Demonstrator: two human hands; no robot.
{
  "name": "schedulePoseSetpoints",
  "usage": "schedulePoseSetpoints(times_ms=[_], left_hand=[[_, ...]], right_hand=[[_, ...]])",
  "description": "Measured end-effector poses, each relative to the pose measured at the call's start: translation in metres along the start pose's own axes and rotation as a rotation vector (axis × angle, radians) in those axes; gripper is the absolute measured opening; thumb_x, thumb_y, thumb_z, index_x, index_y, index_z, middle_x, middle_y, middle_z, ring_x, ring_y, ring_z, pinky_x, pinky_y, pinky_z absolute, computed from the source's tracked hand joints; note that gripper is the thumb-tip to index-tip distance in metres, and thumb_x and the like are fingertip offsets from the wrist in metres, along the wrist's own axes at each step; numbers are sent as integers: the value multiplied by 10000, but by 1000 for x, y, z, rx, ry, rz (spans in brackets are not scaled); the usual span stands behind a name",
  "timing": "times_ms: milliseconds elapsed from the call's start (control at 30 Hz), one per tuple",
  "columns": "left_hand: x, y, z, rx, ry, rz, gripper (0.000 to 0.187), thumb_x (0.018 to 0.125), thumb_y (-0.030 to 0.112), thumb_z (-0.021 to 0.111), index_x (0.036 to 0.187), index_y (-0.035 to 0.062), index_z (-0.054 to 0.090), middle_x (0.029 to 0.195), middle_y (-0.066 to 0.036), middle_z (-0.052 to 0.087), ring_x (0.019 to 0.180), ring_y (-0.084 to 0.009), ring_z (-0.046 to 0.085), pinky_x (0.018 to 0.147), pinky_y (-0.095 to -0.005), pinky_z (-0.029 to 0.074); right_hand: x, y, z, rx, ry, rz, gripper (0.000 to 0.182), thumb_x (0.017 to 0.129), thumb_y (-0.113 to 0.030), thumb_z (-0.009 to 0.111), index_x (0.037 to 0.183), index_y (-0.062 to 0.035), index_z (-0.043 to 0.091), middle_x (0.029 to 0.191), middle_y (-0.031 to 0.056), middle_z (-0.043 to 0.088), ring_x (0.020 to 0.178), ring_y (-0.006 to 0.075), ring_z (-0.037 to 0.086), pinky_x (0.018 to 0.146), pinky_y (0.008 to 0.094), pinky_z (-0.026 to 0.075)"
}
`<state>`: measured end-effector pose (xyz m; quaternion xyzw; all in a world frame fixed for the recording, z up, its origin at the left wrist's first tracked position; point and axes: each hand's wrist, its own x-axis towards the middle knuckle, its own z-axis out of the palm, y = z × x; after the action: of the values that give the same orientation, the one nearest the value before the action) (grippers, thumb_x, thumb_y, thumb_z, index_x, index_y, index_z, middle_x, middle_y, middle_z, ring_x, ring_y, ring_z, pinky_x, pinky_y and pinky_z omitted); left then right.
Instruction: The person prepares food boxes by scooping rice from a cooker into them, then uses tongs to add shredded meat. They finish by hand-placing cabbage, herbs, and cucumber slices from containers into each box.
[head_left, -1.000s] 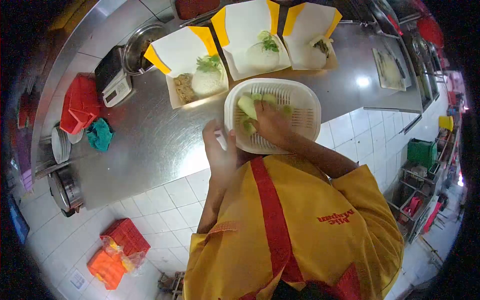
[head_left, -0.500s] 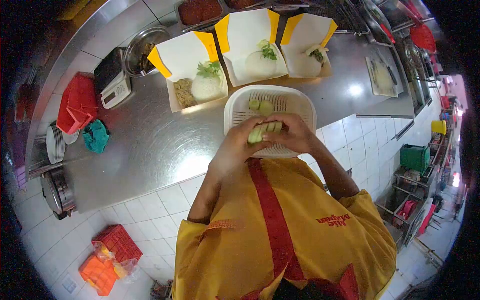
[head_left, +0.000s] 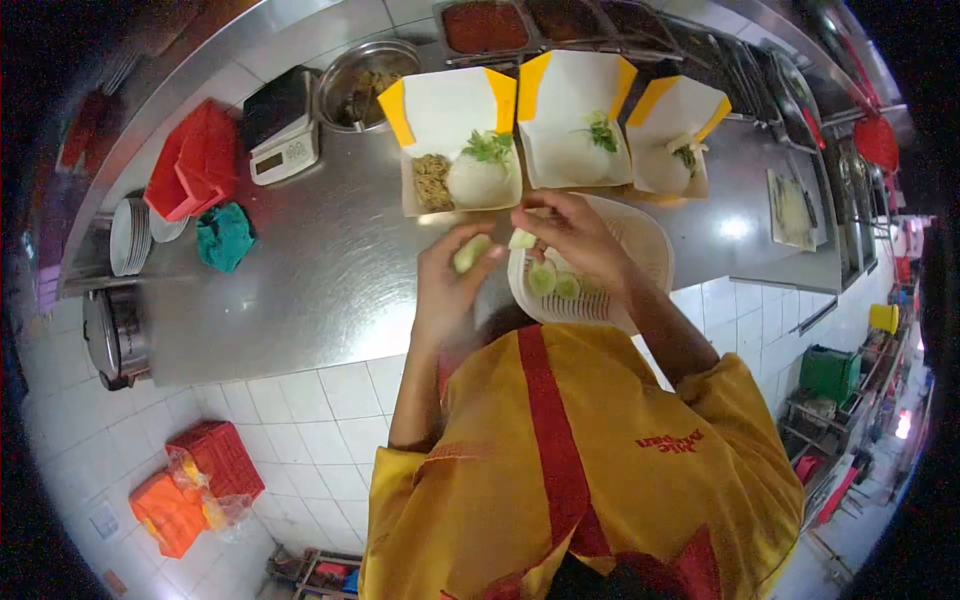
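Observation:
My left hand (head_left: 445,285) is closed around a pale green stack of cucumber slices (head_left: 471,253) above the steel counter. To its right, my right hand (head_left: 578,243) pinches a smaller piece of cucumber (head_left: 522,239) at the fingertips, over the edge of a white slotted basket (head_left: 655,250). Loose cucumber rounds (head_left: 541,279) lie in that basket. Just beyond the hands stands an open takeaway box (head_left: 448,110) with a rice mound (head_left: 480,182), shredded brown food (head_left: 432,183) and green leaves (head_left: 489,147).
Two more open boxes, a middle one (head_left: 575,90) and a right one (head_left: 668,115), hold rice and greens. A scale (head_left: 285,155), metal bowl (head_left: 330,95), red basket (head_left: 195,165), green cloth (head_left: 225,238) and stacked plates (head_left: 130,237) are leftward. A cutting board (head_left: 790,212) lies right.
My hands have moved apart, splitting the cucumber slices between them. Both have left the basket's middle, nearer the left box. The camera view has shifted, and the basket appears farther right.

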<state>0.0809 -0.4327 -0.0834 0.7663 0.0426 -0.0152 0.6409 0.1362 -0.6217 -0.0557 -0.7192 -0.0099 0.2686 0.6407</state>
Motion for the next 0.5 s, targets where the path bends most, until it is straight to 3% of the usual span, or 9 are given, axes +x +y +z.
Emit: schedulePoseSetpoints(times_ms=[67,100,133,233,300,400,500], left_hand=[[15,9,0,-16,-34,210,281,806,159,696,1052,39,633,987,-54,649,895,-120,588,786,-253,472],[19,14,-2,12,-32,226,317,816,149,684,1107,40,622,1039,-56,647,954,-130,575,852,-272,453],[23,13,-4,11,-21,235,317,816,149,684,1107,40,622,1039,-56,647,954,-130,575,852,-272,453],[37,1,-10,-45,-77,243,297,828,100,658,1105,5,609,952,-78,668,868,-114,601,767,-254,477],[44,-4,-15,-61,-101,109,263,845,85,626,1097,12,614,839,-34,652,717,-79,577,628,-224,471],[56,-13,-18,-143,-73,-20,205,836,81,618,1035,37,642,783,-2,617,628,-48,533,537,-192,433],[67,-19,-20,-233,-135,-155,177,841,102,611,1006,54,652,769,2,620,593,-51,528,507,-195,424]], right_hand=[[15,-7,9,-241,-200,-95,248,912,-201,576,1076,-15,563,978,52,574,752,65,552,571,235,467],[19,-4,14,-300,-165,-288,253,911,-167,577,1118,-26,543,979,42,568,767,73,551,603,235,468],[21,-6,17,-308,-171,-299,253,911,-167,577,1118,-26,543,979,42,568,767,73,551,603,235,468],[30,-5,19,-172,-99,-309,284,898,-127,591,1154,-30,517,994,27,562,800,80,549,659,232,472],[45,12,14,-95,-5,-417,327,887,-135,593,1180,-26,495,965,114,584,835,130,590,716,262,497],[46,13,6,-34,-2,-244,315,880,-43,577,1187,-36,510,1020,47,573,887,98,554,781,228,456],[39,11,8,102,36,-227,333,850,1,570,1179,-37,543,1038,48,581,886,104,556,817,237,441]])
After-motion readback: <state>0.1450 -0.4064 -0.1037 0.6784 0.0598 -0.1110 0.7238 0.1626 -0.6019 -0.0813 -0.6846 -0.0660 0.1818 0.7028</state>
